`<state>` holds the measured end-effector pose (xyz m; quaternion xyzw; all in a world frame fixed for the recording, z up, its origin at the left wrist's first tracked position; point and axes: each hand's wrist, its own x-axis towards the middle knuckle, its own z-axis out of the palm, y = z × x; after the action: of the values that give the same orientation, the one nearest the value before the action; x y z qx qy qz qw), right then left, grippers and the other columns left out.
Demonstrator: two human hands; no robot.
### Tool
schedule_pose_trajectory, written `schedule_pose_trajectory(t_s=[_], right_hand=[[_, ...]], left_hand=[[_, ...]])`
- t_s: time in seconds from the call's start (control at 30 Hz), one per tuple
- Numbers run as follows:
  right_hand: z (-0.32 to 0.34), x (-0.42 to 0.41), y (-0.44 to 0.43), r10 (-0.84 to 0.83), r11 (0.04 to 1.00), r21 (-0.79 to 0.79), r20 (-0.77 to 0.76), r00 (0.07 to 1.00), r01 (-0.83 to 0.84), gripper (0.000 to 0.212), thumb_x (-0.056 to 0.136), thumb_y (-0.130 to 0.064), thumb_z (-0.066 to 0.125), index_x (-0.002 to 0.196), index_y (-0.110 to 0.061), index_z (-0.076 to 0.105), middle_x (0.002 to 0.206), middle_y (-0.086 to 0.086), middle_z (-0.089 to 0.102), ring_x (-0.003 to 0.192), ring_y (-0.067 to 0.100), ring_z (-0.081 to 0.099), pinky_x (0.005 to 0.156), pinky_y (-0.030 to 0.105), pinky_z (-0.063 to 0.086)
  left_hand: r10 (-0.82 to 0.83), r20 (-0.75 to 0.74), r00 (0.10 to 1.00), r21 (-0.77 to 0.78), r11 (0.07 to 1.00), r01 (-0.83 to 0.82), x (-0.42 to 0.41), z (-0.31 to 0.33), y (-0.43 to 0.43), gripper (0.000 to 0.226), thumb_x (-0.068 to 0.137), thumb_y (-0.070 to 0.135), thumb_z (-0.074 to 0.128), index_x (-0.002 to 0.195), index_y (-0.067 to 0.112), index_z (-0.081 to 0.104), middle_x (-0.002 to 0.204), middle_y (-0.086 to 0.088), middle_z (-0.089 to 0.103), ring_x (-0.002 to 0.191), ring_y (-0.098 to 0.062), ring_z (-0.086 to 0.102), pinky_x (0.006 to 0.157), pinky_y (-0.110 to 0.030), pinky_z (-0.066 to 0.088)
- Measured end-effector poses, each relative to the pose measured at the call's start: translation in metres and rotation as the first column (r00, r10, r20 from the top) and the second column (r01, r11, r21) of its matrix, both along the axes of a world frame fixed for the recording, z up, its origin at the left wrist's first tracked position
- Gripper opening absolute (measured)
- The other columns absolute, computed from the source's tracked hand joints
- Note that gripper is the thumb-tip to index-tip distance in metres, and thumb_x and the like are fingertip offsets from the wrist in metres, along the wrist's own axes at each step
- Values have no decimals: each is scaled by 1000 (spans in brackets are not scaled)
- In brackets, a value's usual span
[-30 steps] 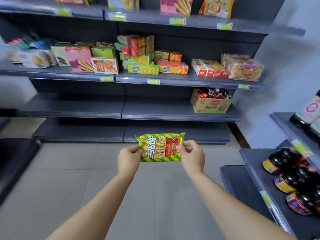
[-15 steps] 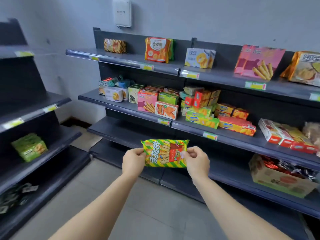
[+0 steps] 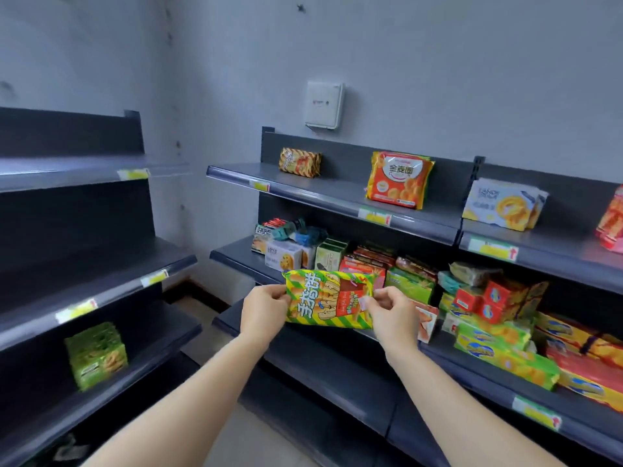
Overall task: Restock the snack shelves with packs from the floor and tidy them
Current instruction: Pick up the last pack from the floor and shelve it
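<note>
I hold a yellow-green striped snack pack level in front of me, at the height of the middle shelf. My left hand grips its left end and my right hand pinches its right end. A matching striped pack lies alone at the left of the top shelf. An orange biscuit bag and a white cookie bag stand further right on that shelf. The middle shelf behind my hands is crowded with several boxes and packs.
A second dark shelf unit on the left holds a green pack on its lower board. A white wall box hangs above the top shelf. The bottom shelf and tiled floor lie below my arms.
The view has swung left and upward, and the shelves look closer. Both hands keep the same hold on the striped pack, now raised in front of the middle shelf.
</note>
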<state>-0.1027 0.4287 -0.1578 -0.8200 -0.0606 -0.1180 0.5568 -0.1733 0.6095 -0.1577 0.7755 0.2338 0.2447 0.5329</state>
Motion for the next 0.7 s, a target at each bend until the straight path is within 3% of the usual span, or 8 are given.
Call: schedule_pose_trajectory(t_s=[0.1, 0.27, 0.43, 0.6, 0.7], right_hand=[[22, 38, 47, 13, 1000, 5, 37, 999, -13, 9, 83, -24, 71, 81, -19, 64, 77, -7, 65, 73, 15, 59, 62, 29, 44], [55, 105, 115, 22, 1000, 5, 114, 993, -23, 10, 82, -23, 72, 81, -18, 63, 77, -7, 65, 74, 15, 58, 61, 27, 41], [81, 186, 177, 15, 999, 40, 190, 982, -23, 13, 80, -24, 73, 78, -17, 63, 79, -3, 66, 79, 20, 61, 74, 37, 49], [107, 271, 232, 37, 996, 67, 246, 969, -55, 15, 80, -24, 74, 77, -17, 61, 74, -4, 63, 72, 17, 57, 69, 38, 47], [120, 313, 259, 38, 997, 56, 247, 968, -54, 15, 81, -23, 73, 79, -14, 62, 76, -3, 64, 70, 15, 55, 61, 31, 43]], left_hand=[[2, 13, 1000, 19, 1000, -2, 40, 20, 51, 20, 91, 12, 57, 97, 20, 75, 91, 5, 69, 90, -18, 65, 85, -35, 55], [13, 43, 999, 48, 999, -15, 108, 50, 125, 27, 93, 18, 56, 116, 15, 70, 107, -2, 71, 93, -19, 66, 80, -29, 53], [-28, 81, 996, 100, 995, 20, 181, 80, 183, 24, 94, 19, 51, 103, 16, 73, 94, -2, 73, 87, -22, 69, 82, -41, 58], [-38, 135, 990, 119, 993, 22, 258, 111, 233, 20, 93, 21, 51, 96, 19, 71, 95, -4, 73, 91, -24, 68, 86, -46, 56], [-70, 137, 988, 105, 993, 56, 299, 124, 260, 17, 95, 22, 49, 89, 27, 65, 96, -3, 73, 94, -25, 69, 87, -47, 56]])
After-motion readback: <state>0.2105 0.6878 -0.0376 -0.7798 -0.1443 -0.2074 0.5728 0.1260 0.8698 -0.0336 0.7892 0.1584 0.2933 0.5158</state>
